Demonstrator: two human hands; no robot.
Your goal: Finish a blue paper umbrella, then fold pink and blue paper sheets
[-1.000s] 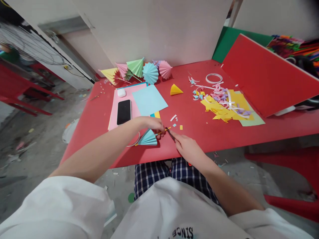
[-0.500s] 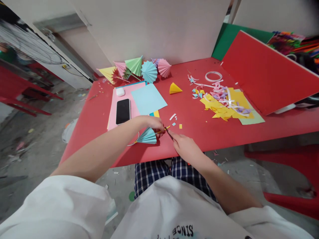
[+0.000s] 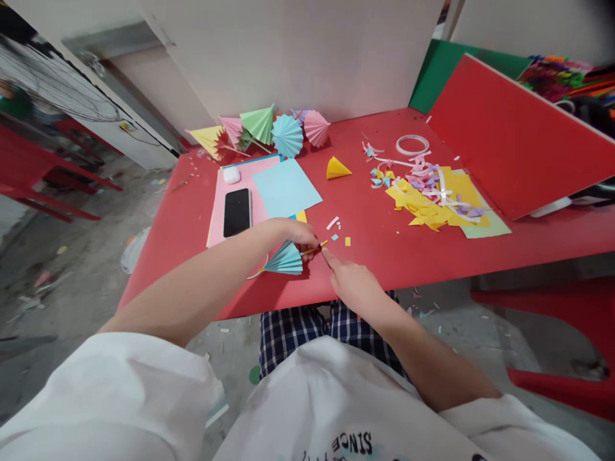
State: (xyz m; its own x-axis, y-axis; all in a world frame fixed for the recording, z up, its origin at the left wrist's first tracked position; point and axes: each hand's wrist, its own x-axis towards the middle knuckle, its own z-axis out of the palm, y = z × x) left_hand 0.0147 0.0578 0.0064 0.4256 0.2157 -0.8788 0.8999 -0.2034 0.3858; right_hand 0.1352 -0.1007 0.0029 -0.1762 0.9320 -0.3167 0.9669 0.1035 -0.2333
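Note:
My left hand (image 3: 294,232) is closed on a folded light-blue paper fan (image 3: 287,260) near the front edge of the red table (image 3: 384,256). A thin yellow stick (image 3: 314,248) pokes out of the fan to the right. My right hand (image 3: 350,282) lies just right of it, fingers drawn together, their tips touching the stick's end. Whatever those fingers hold is hidden.
A black phone (image 3: 238,212) lies on pink paper (image 3: 217,221) beside a light-blue sheet (image 3: 287,187) and a white earbud case (image 3: 232,175). Several paper fans (image 3: 273,130) stand at the back. A yellow cone (image 3: 337,169), tape ring (image 3: 412,145), paper scraps (image 3: 432,202) and a leaning red board (image 3: 514,141) are to the right.
A dark, thin tool showed at my right fingertips earlier; it is no longer visible. Both hands and the fan stayed at the same spot; the view shifted slightly.

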